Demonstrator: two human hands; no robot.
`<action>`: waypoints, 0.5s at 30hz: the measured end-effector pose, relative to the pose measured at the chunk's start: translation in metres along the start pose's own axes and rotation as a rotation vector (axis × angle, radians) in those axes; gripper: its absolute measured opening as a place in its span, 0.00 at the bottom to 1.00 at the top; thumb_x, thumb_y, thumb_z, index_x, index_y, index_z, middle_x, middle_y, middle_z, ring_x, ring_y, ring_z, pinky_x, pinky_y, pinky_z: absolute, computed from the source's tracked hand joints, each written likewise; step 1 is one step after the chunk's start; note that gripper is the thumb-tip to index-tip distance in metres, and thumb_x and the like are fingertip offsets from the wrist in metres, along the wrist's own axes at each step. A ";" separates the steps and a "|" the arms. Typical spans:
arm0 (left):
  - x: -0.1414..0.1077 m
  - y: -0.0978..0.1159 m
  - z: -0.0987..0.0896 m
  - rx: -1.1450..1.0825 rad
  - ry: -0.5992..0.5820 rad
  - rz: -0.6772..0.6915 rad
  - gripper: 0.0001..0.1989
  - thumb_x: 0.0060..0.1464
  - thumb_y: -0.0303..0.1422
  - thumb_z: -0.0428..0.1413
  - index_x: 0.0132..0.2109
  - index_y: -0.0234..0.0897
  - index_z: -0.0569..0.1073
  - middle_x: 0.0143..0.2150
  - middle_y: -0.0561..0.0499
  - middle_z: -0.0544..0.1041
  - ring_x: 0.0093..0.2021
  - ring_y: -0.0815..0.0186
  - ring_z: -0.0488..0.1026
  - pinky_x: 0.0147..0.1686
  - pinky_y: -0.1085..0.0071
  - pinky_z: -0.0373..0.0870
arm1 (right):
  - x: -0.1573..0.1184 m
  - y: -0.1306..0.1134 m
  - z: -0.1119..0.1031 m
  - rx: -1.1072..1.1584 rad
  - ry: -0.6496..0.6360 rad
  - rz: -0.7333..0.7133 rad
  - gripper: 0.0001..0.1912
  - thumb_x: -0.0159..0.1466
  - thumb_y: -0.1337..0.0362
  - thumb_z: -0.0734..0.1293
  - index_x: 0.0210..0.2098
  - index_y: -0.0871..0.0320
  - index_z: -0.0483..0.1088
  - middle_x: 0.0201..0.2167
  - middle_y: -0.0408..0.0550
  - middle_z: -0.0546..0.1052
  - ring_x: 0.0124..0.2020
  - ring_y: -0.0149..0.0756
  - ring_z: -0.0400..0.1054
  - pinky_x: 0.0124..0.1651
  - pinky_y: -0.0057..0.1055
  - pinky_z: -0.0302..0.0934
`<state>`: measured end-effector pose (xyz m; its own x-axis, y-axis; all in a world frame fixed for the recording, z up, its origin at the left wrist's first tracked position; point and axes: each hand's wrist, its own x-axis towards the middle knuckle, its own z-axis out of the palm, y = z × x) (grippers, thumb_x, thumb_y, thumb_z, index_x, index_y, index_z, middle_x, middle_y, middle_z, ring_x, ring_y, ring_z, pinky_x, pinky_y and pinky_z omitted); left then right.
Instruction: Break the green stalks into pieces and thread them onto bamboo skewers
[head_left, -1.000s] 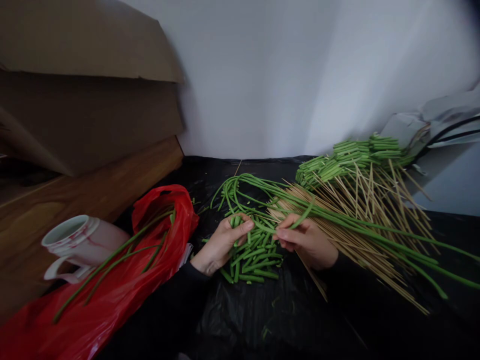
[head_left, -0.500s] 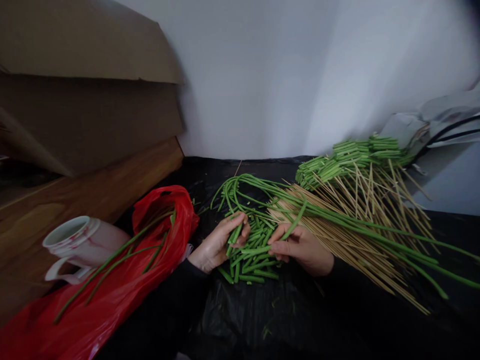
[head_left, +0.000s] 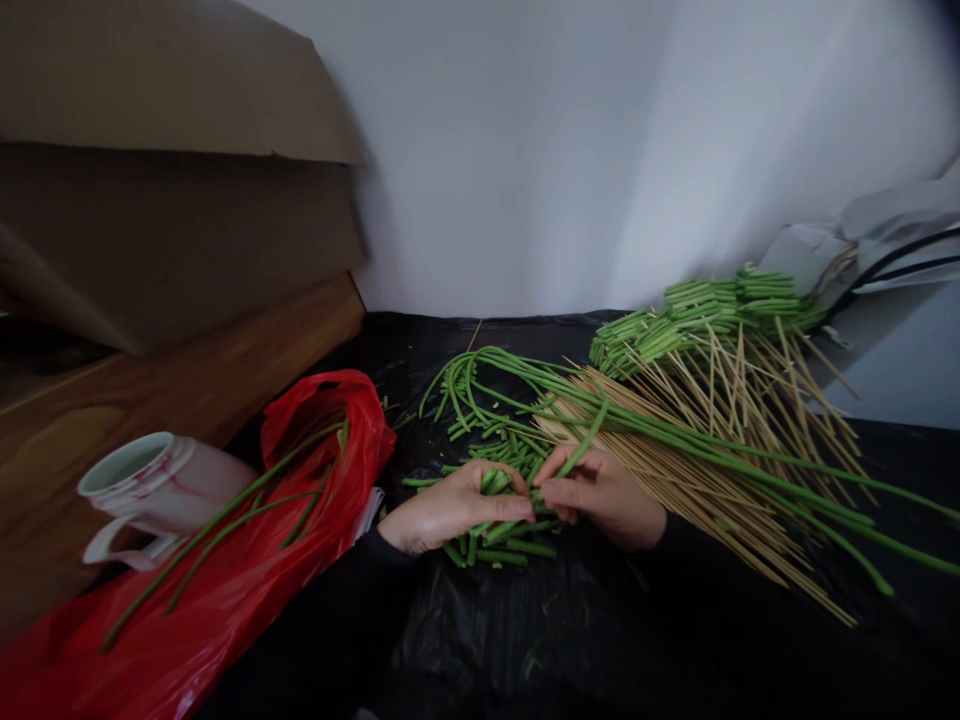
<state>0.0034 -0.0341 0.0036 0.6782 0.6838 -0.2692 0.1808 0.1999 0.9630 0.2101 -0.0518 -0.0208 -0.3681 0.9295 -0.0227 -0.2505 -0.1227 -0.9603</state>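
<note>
My left hand (head_left: 457, 505) is closed around several short green bean pieces (head_left: 495, 482), over a heap of cut pieces (head_left: 517, 548) on black plastic. Close against it, my right hand (head_left: 600, 495) pinches a long green bean (head_left: 589, 435) whose free part slants up and to the right. The fingertips of both hands meet or nearly meet. Behind them, long uncut beans (head_left: 675, 425) curve across a spread of thin wooden skewers (head_left: 712, 505). Farther back at the right lie skewered rows of green pieces (head_left: 701, 310).
On the left, a white and pink mug (head_left: 176, 485) lies tilted beside a red plastic bag (head_left: 262, 580) with bean stalks on it. A cardboard box (head_left: 180, 200) stands behind on wood. White bags (head_left: 900, 225) with black handles are at the far right.
My left hand has moved right and turned, bringing its bean pieces up to my right hand. My right hand stays nearly where it was, still pinching the bean.
</note>
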 end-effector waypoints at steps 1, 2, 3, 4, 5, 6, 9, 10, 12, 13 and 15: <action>0.001 -0.001 0.000 -0.014 0.016 -0.005 0.16 0.48 0.43 0.66 0.34 0.33 0.75 0.28 0.52 0.73 0.24 0.74 0.61 0.24 0.76 0.56 | 0.001 -0.001 -0.001 0.060 0.046 0.002 0.13 0.51 0.57 0.78 0.27 0.57 0.75 0.18 0.40 0.74 0.18 0.26 0.63 0.21 0.24 0.55; 0.002 -0.002 -0.001 -0.032 0.036 -0.005 0.17 0.47 0.43 0.66 0.34 0.33 0.75 0.27 0.52 0.73 0.23 0.74 0.61 0.24 0.76 0.56 | 0.002 -0.003 -0.002 0.124 0.100 0.003 0.13 0.50 0.57 0.78 0.28 0.57 0.74 0.19 0.40 0.74 0.18 0.25 0.63 0.20 0.23 0.55; 0.003 -0.003 -0.001 -0.049 0.059 0.001 0.17 0.47 0.43 0.66 0.35 0.33 0.75 0.27 0.52 0.73 0.22 0.74 0.61 0.23 0.76 0.55 | 0.003 -0.005 -0.004 0.182 0.152 0.004 0.14 0.49 0.57 0.79 0.27 0.56 0.74 0.19 0.40 0.74 0.17 0.25 0.63 0.20 0.23 0.54; 0.004 -0.003 -0.001 -0.061 0.084 0.016 0.18 0.48 0.44 0.66 0.35 0.33 0.75 0.27 0.53 0.72 0.22 0.75 0.60 0.23 0.77 0.55 | 0.003 -0.007 -0.005 0.225 0.194 0.007 0.15 0.48 0.57 0.79 0.27 0.56 0.74 0.18 0.39 0.74 0.17 0.25 0.62 0.20 0.23 0.54; 0.005 -0.004 -0.001 -0.072 0.115 0.039 0.18 0.48 0.44 0.65 0.35 0.32 0.75 0.27 0.53 0.72 0.21 0.76 0.59 0.22 0.77 0.54 | 0.004 -0.010 -0.006 0.249 0.221 0.005 0.15 0.47 0.57 0.79 0.27 0.57 0.74 0.18 0.39 0.74 0.17 0.24 0.62 0.19 0.22 0.53; 0.006 -0.005 -0.001 -0.087 0.149 0.064 0.18 0.49 0.44 0.65 0.35 0.32 0.75 0.26 0.54 0.71 0.21 0.76 0.59 0.21 0.78 0.54 | 0.004 -0.012 -0.007 0.257 0.232 0.001 0.15 0.46 0.57 0.80 0.26 0.57 0.73 0.18 0.40 0.74 0.17 0.24 0.62 0.19 0.22 0.53; 0.009 -0.005 -0.001 -0.182 0.245 0.121 0.17 0.50 0.43 0.65 0.34 0.33 0.73 0.24 0.57 0.67 0.20 0.77 0.57 0.19 0.78 0.51 | 0.003 -0.014 -0.007 0.225 0.219 -0.014 0.15 0.46 0.58 0.80 0.24 0.58 0.73 0.19 0.41 0.76 0.18 0.25 0.64 0.20 0.22 0.53; 0.009 -0.006 -0.001 -0.224 0.271 0.133 0.17 0.49 0.43 0.65 0.34 0.33 0.73 0.23 0.58 0.65 0.20 0.77 0.56 0.19 0.78 0.51 | 0.003 -0.014 -0.006 0.203 0.211 -0.024 0.15 0.46 0.59 0.80 0.25 0.57 0.73 0.20 0.42 0.77 0.19 0.25 0.65 0.20 0.22 0.54; 0.010 -0.007 -0.001 -0.295 0.308 0.156 0.17 0.49 0.42 0.65 0.34 0.33 0.72 0.22 0.59 0.64 0.19 0.77 0.55 0.18 0.79 0.49 | 0.003 -0.011 -0.004 0.146 0.193 -0.054 0.14 0.47 0.58 0.79 0.26 0.57 0.74 0.23 0.44 0.79 0.19 0.26 0.66 0.20 0.22 0.54; 0.011 -0.007 -0.001 -0.319 0.320 0.166 0.17 0.50 0.42 0.65 0.35 0.33 0.72 0.22 0.59 0.64 0.19 0.78 0.54 0.18 0.79 0.49 | 0.003 -0.009 -0.003 0.116 0.187 -0.075 0.14 0.47 0.58 0.79 0.27 0.56 0.74 0.24 0.45 0.80 0.20 0.27 0.67 0.20 0.23 0.54; 0.012 -0.008 -0.001 -0.369 0.330 0.182 0.16 0.51 0.41 0.64 0.34 0.33 0.72 0.22 0.59 0.63 0.19 0.78 0.54 0.18 0.80 0.50 | 0.004 -0.003 -0.002 0.053 0.177 -0.113 0.13 0.49 0.57 0.78 0.29 0.56 0.75 0.26 0.46 0.81 0.20 0.28 0.67 0.20 0.24 0.55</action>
<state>0.0096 -0.0270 -0.0072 0.4037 0.9035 -0.1443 -0.2226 0.2500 0.9423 0.2111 -0.0476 -0.0187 -0.1728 0.9845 0.0312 -0.3300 -0.0280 -0.9436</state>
